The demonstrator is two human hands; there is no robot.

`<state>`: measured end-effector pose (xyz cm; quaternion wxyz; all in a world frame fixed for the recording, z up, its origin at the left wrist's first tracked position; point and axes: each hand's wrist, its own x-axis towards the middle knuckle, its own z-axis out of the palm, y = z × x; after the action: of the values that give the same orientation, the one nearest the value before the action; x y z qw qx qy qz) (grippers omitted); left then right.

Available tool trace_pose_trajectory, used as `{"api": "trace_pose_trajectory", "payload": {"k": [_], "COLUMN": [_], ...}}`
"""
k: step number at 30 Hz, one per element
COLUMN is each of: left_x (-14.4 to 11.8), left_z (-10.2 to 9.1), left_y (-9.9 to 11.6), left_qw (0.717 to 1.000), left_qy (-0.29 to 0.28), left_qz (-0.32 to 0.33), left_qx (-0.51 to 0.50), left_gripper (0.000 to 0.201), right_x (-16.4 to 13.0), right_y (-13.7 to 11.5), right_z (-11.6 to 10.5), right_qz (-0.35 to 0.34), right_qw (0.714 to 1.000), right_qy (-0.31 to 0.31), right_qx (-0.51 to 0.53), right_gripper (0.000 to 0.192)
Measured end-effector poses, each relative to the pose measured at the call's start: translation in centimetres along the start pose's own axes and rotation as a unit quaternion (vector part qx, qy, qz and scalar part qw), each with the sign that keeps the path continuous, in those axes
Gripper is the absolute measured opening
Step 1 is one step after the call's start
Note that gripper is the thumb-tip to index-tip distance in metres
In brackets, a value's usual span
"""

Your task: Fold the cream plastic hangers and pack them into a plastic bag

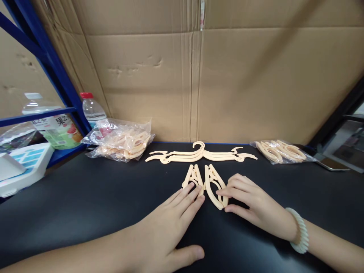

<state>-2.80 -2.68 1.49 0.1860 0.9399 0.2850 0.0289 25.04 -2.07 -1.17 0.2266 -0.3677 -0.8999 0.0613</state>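
Note:
Two cream plastic folding hangers lie folded side by side on the black table. My left hand (173, 223) is flat, fingers stretched over the left folded hanger (188, 175) and covering its lower part, thumb spread away. The right folded hanger (212, 191) has its lower right side between the thumb and fingers of my right hand (248, 201), which wears a pale coiled band on the wrist. Just behind them, several unfolded hangers (187, 155) lie stacked, hooks toward the cardboard.
Bagged folded hangers (125, 142) lie at the back left, and another bag of hangers (280, 151) at the back right. A cardboard wall (142, 76) closes off the back. On the left are a blue metal frame (54, 68), bottles (92, 108) and a white-and-blue plastic item (28, 163).

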Motion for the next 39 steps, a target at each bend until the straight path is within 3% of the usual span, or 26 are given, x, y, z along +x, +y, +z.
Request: {"api": "trace_pose_trajectory", "payload": {"k": [7, 19, 23, 26, 29, 34, 39], "left_x": [0.1, 0.5, 0.6, 1.0, 1.5, 2.2, 2.4], "left_z": [0.2, -0.2, -0.1, -0.5, -1.2, -1.8, -1.4], "left_y": [-0.6, -0.6, -0.7, -1.4, -3.4, -7.4, -8.3], "left_qw": [1.0, 0.999, 0.999, 0.995, 0.985, 0.975, 0.978], "left_qy": [0.014, -0.016, 0.019, 0.088, 0.166, 0.208, 0.187], "left_qz": [0.011, 0.004, 0.017, 0.021, -0.006, -0.062, -0.049], "left_qx": [0.0, 0.033, 0.033, 0.038, 0.048, 0.037, 0.078], "left_gripper": [0.079, 0.079, 0.077, 0.067, 0.054, 0.045, 0.041], "right_x": [-0.2, 0.2, 0.3, 0.3, 0.3, -0.1, -0.3], "right_y": [0.0, 0.0, -0.1, 1.5, 4.8, 9.9, 10.6], "right_z": [0.2, 0.1, -0.1, -0.7, -1.4, -1.7, -1.1], "right_qz": [-0.018, -0.006, -0.024, -0.02, 0.03, 0.107, 0.11], "right_qw": [0.999, 0.999, 0.998, 0.99, 0.974, 0.967, 0.979], "right_qy": [-0.009, 0.006, 0.034, 0.138, 0.222, 0.216, 0.146], "right_qx": [0.043, 0.034, 0.044, 0.032, -0.029, -0.077, -0.089], "right_gripper": [0.024, 0.021, 0.022, 0.021, 0.018, 0.021, 0.032]}}
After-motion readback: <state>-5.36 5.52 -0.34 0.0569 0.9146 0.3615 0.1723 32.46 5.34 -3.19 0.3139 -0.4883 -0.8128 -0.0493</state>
